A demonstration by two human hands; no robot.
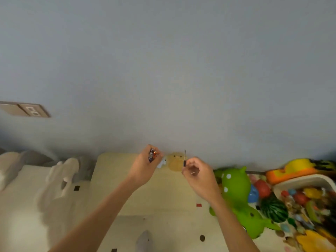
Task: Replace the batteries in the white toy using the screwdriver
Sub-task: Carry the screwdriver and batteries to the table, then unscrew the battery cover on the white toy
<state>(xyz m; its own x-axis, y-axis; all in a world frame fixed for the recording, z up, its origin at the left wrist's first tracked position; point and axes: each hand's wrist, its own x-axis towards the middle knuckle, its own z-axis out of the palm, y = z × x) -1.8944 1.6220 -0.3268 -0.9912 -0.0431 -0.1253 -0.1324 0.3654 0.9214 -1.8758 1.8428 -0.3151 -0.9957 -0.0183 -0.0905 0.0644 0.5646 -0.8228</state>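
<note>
2 bare forearms enter from 6 o'clock. Left hand (pixel 143 166) and right hand (pixel 199 176): no sleeves, gloves, rings, watch or wristbands visible. Fingernails too blurred to assess.

Soft even light, motion blur, wide-angle warp at edges.
</note>
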